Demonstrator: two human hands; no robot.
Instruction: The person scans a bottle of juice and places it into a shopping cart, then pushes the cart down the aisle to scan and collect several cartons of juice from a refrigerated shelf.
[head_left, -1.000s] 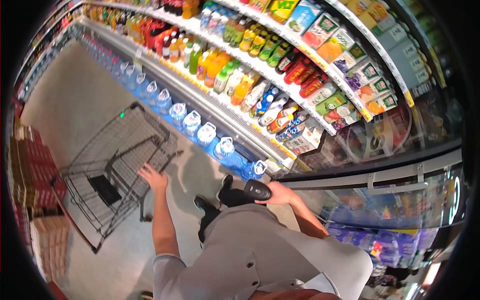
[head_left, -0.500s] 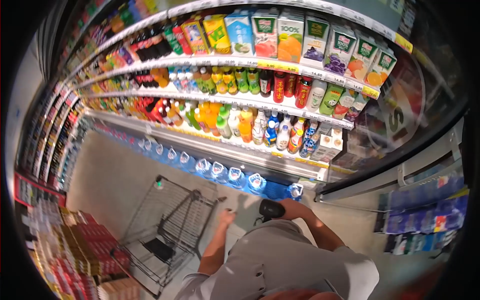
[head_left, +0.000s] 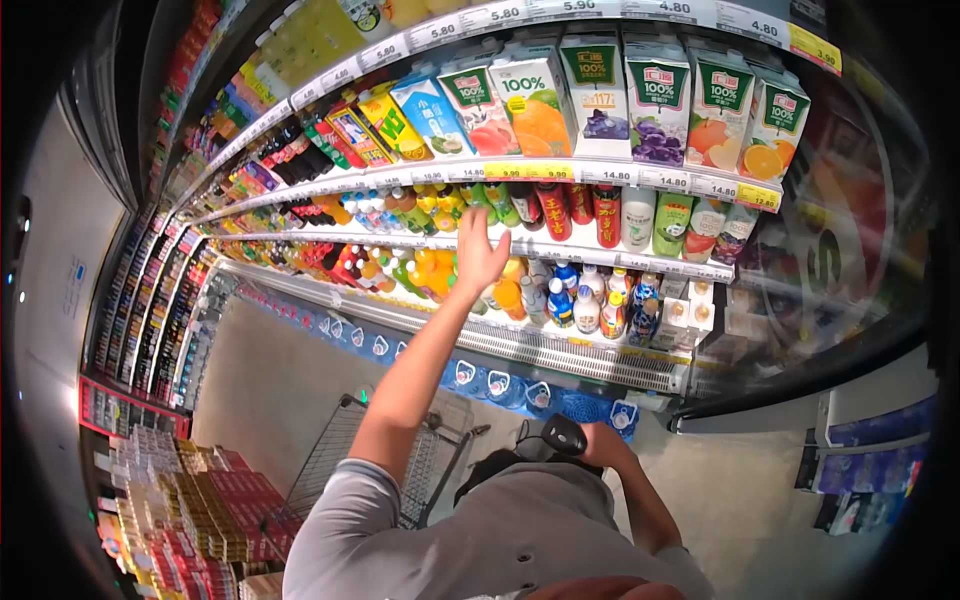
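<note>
My left hand [head_left: 481, 257] is raised to the drinks shelf, fingers stretched out with nothing in them. Its fingertips overlap the green-labelled bottles [head_left: 497, 203] on the middle shelf in this view. Orange juice bottles [head_left: 508, 298] stand on the shelf below it. Near my waist, my right hand [head_left: 603, 445] is closed around a black rounded device [head_left: 564, 434]. The fingers under the device are partly hidden. Red cans [head_left: 551, 211] stand on the middle shelf, to the right of my left hand. Above them is a row of juice cartons [head_left: 533, 100].
A wire shopping cart [head_left: 335, 455] stands at my left, partly behind my left arm. Large blue-capped water bottles [head_left: 502, 388] line the floor along the shelf base. Stacked red and gold boxes [head_left: 215, 500] are at lower left. A dark curved cooler end panel [head_left: 825, 270] bounds the right.
My left hand has risen from beside my body, over the cart, up to the middle shelf. The view has moved closer to the shelves. My right hand still holds the black device.
</note>
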